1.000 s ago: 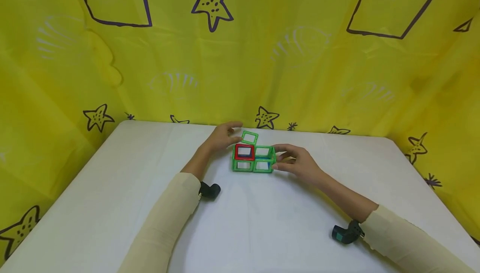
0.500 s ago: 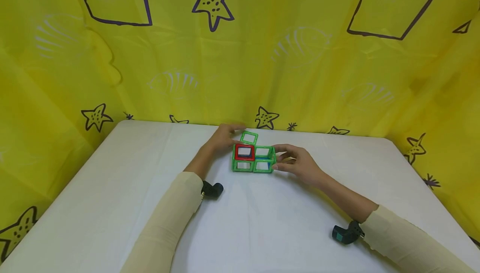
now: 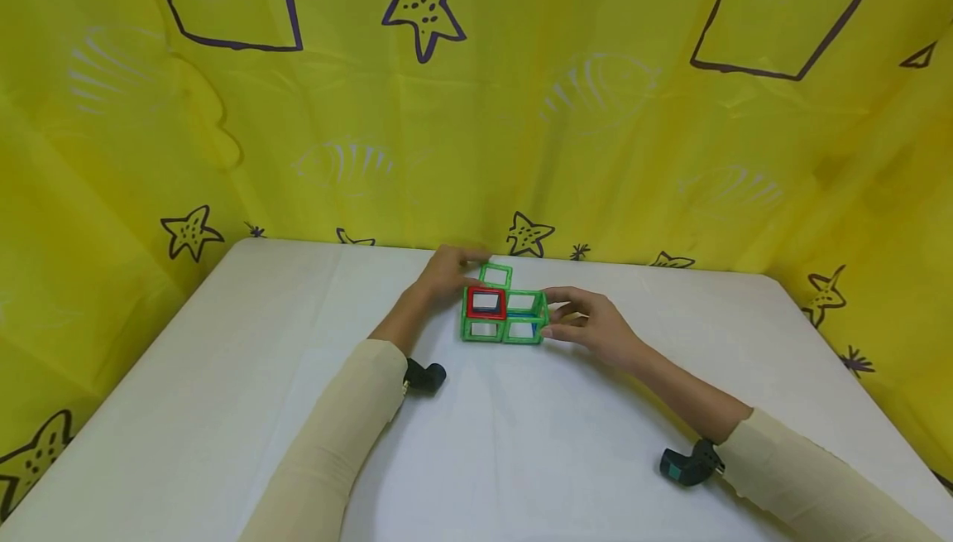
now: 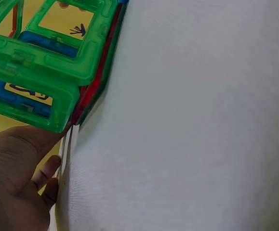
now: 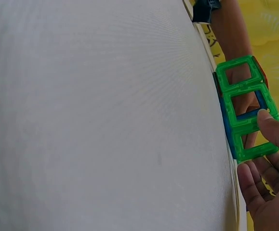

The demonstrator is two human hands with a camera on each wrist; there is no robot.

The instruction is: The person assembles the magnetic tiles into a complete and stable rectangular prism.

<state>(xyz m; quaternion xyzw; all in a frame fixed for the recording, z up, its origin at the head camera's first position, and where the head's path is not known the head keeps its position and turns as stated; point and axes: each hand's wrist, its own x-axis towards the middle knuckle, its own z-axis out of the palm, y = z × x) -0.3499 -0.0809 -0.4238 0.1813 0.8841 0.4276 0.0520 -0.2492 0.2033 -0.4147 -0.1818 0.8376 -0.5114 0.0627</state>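
A two-cube box of magnetic tiles [image 3: 504, 330] stands near the table's far side, its frames mostly green with some blue. One red square tile [image 3: 487, 289] lies on its top left. Behind that, a loose-looking green square tile [image 3: 510, 277] sticks out from the back edge. My left hand [image 3: 444, 271] holds this green tile by its left side, between thumb and forefinger; the left wrist view hides the fingertips behind the box [image 4: 43, 57]. With thumb and fingers, my right hand [image 3: 596, 327] grips the box's right end. In the right wrist view the thumb [image 5: 274, 129] presses a green frame [image 5: 232, 113].
A white cloth covers the table [image 3: 476, 459]. Yellow patterned curtain [image 3: 476, 112] hangs behind it and along both sides. Each wrist carries a small black camera, the left one [image 3: 426, 377] and the right one [image 3: 688, 465].
My left hand has moved slightly right, onto the green tile behind the box. That tile has turned from slanted to nearly square with the box. The right hand stays put.
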